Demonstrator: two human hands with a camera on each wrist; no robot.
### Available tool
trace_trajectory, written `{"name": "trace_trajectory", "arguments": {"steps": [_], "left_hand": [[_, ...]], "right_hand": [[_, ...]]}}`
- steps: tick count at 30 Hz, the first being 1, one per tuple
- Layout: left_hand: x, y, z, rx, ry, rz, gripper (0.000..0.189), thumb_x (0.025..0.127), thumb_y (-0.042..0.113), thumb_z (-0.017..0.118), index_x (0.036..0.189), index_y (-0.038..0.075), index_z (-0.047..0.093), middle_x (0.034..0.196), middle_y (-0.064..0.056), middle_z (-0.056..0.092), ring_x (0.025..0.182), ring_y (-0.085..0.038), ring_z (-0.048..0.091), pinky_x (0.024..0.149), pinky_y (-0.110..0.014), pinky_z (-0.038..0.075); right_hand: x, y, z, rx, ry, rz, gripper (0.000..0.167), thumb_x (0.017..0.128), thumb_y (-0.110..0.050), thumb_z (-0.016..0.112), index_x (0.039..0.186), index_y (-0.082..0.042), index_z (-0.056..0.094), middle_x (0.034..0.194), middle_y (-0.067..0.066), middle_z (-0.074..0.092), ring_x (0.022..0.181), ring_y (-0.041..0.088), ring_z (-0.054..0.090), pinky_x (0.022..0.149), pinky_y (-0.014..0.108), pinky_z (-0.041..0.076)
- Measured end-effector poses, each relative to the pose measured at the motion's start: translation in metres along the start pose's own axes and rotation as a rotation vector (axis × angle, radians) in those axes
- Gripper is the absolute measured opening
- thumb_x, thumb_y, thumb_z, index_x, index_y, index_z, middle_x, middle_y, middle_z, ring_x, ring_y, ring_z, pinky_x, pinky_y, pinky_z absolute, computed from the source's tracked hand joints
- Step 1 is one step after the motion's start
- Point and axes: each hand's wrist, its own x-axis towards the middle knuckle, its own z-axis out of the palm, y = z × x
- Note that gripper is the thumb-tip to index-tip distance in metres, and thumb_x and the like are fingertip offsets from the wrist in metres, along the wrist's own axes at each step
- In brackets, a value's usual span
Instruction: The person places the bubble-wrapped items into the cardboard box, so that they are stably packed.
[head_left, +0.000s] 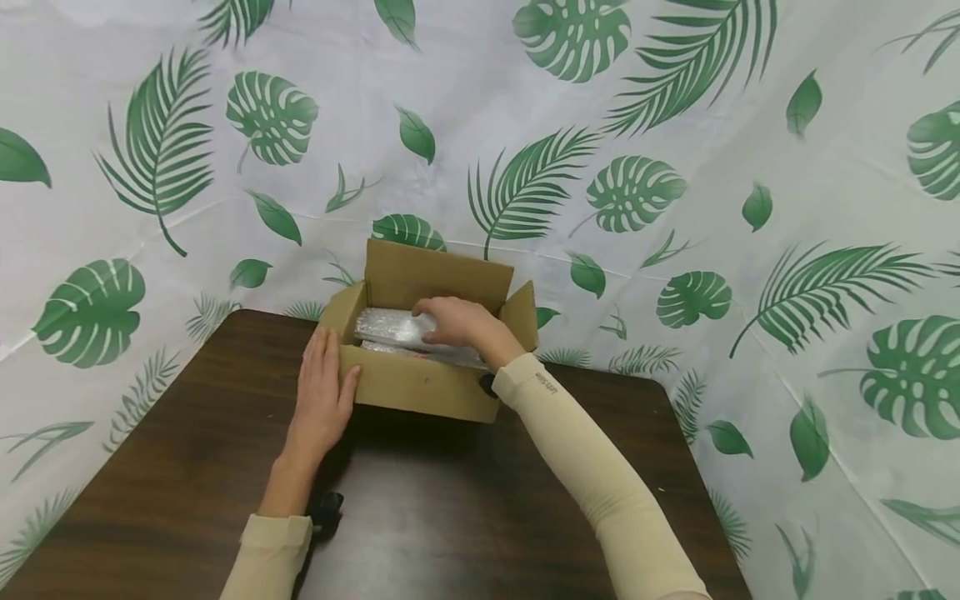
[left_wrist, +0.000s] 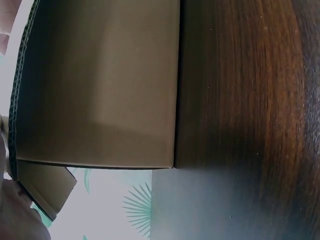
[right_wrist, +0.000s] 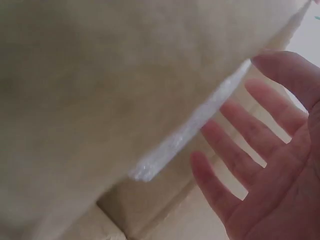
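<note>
An open cardboard box (head_left: pixel 420 393) stands at the back of the dark table, flaps up. Bubble-wrapped packages (head_left: pixel 390 327) lie inside; the right wrist view shows one white bubble-wrapped edge (right_wrist: pixel 175 140). At the box's front left corner, my left hand (head_left: pixel 322 392) holds on, fingers along the side and thumb on the front wall. My right hand (head_left: pixel 457 323) reaches over the front wall into the box. Its fingers (right_wrist: pixel 240 130) are spread beside the wrapped package, the thumb near the package's far end. Whether they press on it I cannot tell.
The dark wooden table (head_left: pixel 427 508) extends in front of the box. A white sheet with green leaf prints (head_left: pixel 450 183) hangs close behind the box and along the sides. The raised back flap (head_left: pixel 438 275) and right flap (head_left: pixel 521 315) stand around the opening.
</note>
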Motion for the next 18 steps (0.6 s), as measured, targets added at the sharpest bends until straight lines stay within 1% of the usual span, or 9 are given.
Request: {"name": "trace_trajectory", "arguments": {"steps": [2,4,6,8,10,13,16,18], "left_hand": [[0.001,-0.001,-0.002,0.003,-0.017,-0.018,0.072,0.111,0.02,0.057,0.168,-0.008,0.022,0.174,-0.034,0.022,0.162,-0.054,0.019,0.128,-0.072,0.018],[0.001,-0.003,-0.006,0.013,-0.034,-0.031,0.072,0.112,0.023,0.056,0.168,-0.007,0.022,0.175,-0.033,0.021,0.162,-0.052,0.019,0.129,-0.071,0.017],[0.002,-0.005,-0.011,0.022,-0.046,-0.033,0.071,0.112,0.025,0.056,0.167,-0.006,0.025,0.174,-0.033,0.023,0.162,-0.052,0.021,0.128,-0.072,0.018],[0.002,-0.008,-0.018,0.028,-0.063,-0.03,0.07,0.111,0.026,0.057,0.166,-0.006,0.029,0.172,-0.033,0.028,0.16,-0.052,0.026,0.126,-0.073,0.02],[0.004,-0.009,-0.029,0.03,-0.09,-0.031,0.068,0.111,0.026,0.058,0.164,-0.006,0.032,0.169,-0.034,0.032,0.156,-0.054,0.031,0.124,-0.074,0.023],[0.01,-0.008,-0.049,0.057,-0.149,-0.012,0.066,0.11,0.027,0.059,0.161,-0.008,0.036,0.164,-0.036,0.037,0.149,-0.058,0.038,0.121,-0.075,0.028],[0.021,-0.003,-0.067,0.109,-0.204,0.02,0.064,0.109,0.028,0.06,0.158,-0.009,0.041,0.158,-0.038,0.042,0.144,-0.06,0.042,0.118,-0.075,0.031],[0.03,0.003,-0.076,0.141,-0.229,0.039,0.062,0.109,0.028,0.06,0.156,-0.01,0.043,0.155,-0.039,0.045,0.142,-0.06,0.043,0.117,-0.074,0.032]], "right_hand": [[-0.006,0.0,0.0,0.017,0.031,-0.007,0.049,0.107,-0.035,0.069,0.154,-0.025,0.057,0.158,-0.001,0.059,0.145,0.023,0.057,0.116,0.05,0.049],[-0.016,-0.001,0.0,0.041,0.078,-0.028,0.047,0.108,-0.037,0.066,0.153,-0.024,0.059,0.156,-0.001,0.061,0.144,0.023,0.058,0.116,0.05,0.049],[-0.03,-0.001,-0.002,0.074,0.145,-0.06,0.045,0.109,-0.037,0.064,0.152,-0.022,0.061,0.154,-0.001,0.063,0.143,0.023,0.058,0.117,0.05,0.049],[-0.048,-0.001,-0.004,0.117,0.221,-0.095,0.044,0.11,-0.038,0.063,0.15,-0.021,0.063,0.152,0.0,0.065,0.143,0.023,0.059,0.118,0.048,0.048],[-0.067,0.004,-0.006,0.156,0.308,-0.134,0.042,0.11,-0.037,0.061,0.148,-0.019,0.065,0.15,0.001,0.066,0.142,0.024,0.059,0.118,0.048,0.048],[-0.097,0.017,-0.011,0.218,0.451,-0.155,0.039,0.111,-0.035,0.061,0.146,-0.019,0.066,0.149,0.002,0.066,0.143,0.025,0.059,0.119,0.049,0.047],[-0.125,0.037,-0.013,0.269,0.58,-0.135,0.04,0.111,-0.032,0.062,0.147,-0.017,0.064,0.151,0.004,0.064,0.144,0.028,0.057,0.119,0.052,0.046],[-0.142,0.049,-0.013,0.285,0.643,-0.103,0.044,0.11,-0.033,0.062,0.151,-0.016,0.061,0.154,0.006,0.062,0.147,0.029,0.054,0.121,0.054,0.044]]}}
